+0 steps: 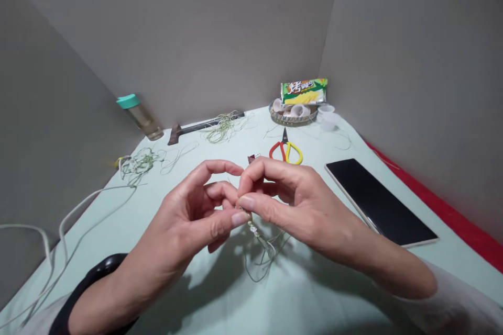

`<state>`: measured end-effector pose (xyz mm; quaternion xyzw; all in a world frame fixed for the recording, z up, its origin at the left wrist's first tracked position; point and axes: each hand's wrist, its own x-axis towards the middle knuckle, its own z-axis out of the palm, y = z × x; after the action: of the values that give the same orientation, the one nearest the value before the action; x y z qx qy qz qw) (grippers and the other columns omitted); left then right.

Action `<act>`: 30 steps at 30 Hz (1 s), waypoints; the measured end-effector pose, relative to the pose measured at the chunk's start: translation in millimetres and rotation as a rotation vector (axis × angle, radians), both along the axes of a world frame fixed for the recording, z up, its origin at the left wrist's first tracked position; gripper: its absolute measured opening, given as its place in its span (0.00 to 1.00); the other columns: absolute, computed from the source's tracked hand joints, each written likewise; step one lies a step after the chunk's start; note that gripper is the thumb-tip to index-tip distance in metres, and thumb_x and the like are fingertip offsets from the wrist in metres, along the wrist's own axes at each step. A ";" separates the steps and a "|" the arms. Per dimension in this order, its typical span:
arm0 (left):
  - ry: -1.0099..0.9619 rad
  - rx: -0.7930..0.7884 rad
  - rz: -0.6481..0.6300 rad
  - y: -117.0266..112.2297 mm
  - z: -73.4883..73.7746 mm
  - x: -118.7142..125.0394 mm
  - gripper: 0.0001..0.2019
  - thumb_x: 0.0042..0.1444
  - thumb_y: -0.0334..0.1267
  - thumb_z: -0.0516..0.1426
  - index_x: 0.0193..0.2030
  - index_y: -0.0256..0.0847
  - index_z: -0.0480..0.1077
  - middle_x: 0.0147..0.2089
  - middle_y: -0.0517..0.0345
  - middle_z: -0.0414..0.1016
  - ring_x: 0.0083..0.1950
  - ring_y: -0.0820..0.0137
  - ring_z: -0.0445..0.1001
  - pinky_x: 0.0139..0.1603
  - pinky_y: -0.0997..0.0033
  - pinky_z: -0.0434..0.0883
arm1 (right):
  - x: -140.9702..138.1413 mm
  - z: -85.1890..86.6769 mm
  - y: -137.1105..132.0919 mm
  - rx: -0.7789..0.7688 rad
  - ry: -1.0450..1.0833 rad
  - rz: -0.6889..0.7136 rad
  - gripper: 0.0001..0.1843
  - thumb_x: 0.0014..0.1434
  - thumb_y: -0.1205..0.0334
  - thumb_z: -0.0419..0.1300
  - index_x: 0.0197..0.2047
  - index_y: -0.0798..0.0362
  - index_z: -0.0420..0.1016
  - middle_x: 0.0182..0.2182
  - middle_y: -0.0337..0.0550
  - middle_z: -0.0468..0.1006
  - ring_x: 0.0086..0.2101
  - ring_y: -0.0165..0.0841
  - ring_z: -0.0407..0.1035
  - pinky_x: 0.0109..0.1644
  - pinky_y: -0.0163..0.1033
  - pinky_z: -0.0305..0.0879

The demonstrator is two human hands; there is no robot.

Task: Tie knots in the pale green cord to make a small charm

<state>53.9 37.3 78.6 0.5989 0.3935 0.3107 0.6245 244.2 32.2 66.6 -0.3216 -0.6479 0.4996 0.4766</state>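
- One pale green table between grey walls.
- One phone near the right edge.
- Two hands: left hand and right hand pinch one knotted cord mid-table; its tail hangs below the fingertips.
- One bottle, far left corner.
- One scissors, beyond the hands.

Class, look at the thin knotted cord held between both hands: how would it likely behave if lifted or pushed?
The cord probably flops: its loose ends droop in curls below the left hand and right hand. It looks thin, so likely very light. Pushed, it would probably bunch rather than slide.
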 end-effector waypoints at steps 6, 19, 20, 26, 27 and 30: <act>-0.086 0.066 0.000 -3.9 5.0 -0.1 0.11 0.62 0.42 0.63 0.50 0.51 0.70 0.35 0.62 0.69 0.33 0.74 0.64 0.27 0.83 0.66 | -4.6 29.4 -5.6 0.271 -0.057 -0.150 0.05 0.63 0.71 0.60 0.34 0.53 0.70 0.30 0.31 0.73 0.31 0.24 0.68 0.34 0.33 0.63; -0.343 0.048 0.042 -11.8 20.1 -27.0 0.07 0.57 0.39 0.67 0.35 0.46 0.72 0.30 0.64 0.67 0.30 0.77 0.62 0.28 0.86 0.65 | -45.6 51.3 -26.3 0.408 0.125 -0.381 0.13 0.63 0.73 0.60 0.37 0.46 0.61 0.31 0.33 0.69 0.33 0.29 0.68 0.38 0.39 0.68; -0.354 0.037 0.037 -12.7 21.3 -28.1 0.07 0.57 0.38 0.67 0.34 0.46 0.72 0.30 0.64 0.67 0.29 0.77 0.62 0.27 0.86 0.65 | -47.3 51.8 -25.3 0.396 0.164 -0.365 0.13 0.63 0.73 0.61 0.37 0.46 0.61 0.31 0.32 0.70 0.33 0.28 0.68 0.38 0.38 0.68; -0.346 -0.016 0.049 -18.3 20.8 -37.0 0.06 0.56 0.40 0.67 0.35 0.46 0.74 0.29 0.63 0.69 0.28 0.78 0.63 0.25 0.86 0.62 | -50.4 51.4 -15.0 0.339 0.322 -0.235 0.11 0.61 0.68 0.66 0.37 0.49 0.66 0.31 0.34 0.73 0.32 0.27 0.68 0.38 0.38 0.68; -0.337 -0.005 0.050 -19.4 20.1 -38.0 0.06 0.56 0.41 0.67 0.35 0.46 0.74 0.30 0.63 0.69 0.28 0.78 0.62 0.25 0.86 0.62 | -50.3 50.7 -14.1 0.328 0.342 -0.220 0.11 0.61 0.68 0.66 0.37 0.49 0.66 0.32 0.34 0.74 0.33 0.27 0.68 0.39 0.38 0.68; -0.307 0.022 0.051 -21.9 18.6 -39.5 0.06 0.57 0.42 0.66 0.35 0.46 0.75 0.29 0.63 0.70 0.26 0.78 0.62 0.25 0.85 0.63 | -49.9 49.0 -14.2 0.308 0.371 -0.189 0.09 0.62 0.69 0.66 0.38 0.50 0.69 0.32 0.33 0.74 0.34 0.26 0.68 0.40 0.36 0.68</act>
<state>14.4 15.4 97.3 0.5409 0.3049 0.4186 0.6628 194.3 18.1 115.6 -0.2070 -0.5849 0.3988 0.6753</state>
